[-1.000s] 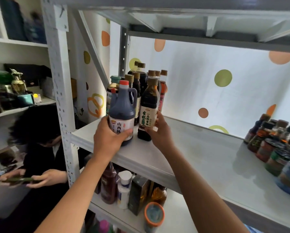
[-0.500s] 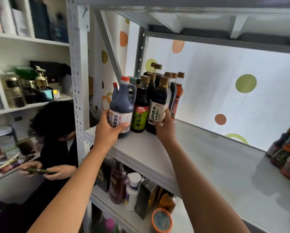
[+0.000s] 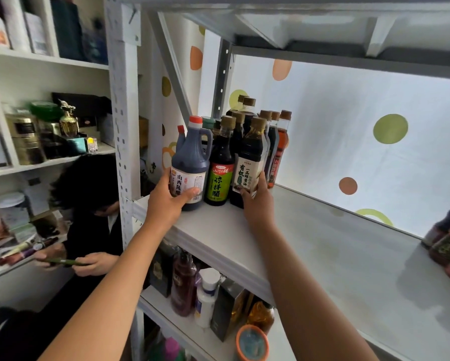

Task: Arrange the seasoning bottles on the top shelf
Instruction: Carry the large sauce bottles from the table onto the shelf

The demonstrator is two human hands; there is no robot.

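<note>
While both arms are reaching up to the top shelf (image 3: 218, 238), the left hand (image 3: 166, 201) is gripping the red-capped jug (image 3: 190, 162) at its label and the right hand (image 3: 257, 201) is clasping the soy sauce bottle (image 3: 250, 162). Between these 2 the green-labelled bottle (image 3: 218, 173) is standing, other bottles (image 3: 278, 142) crowding behind.
</note>
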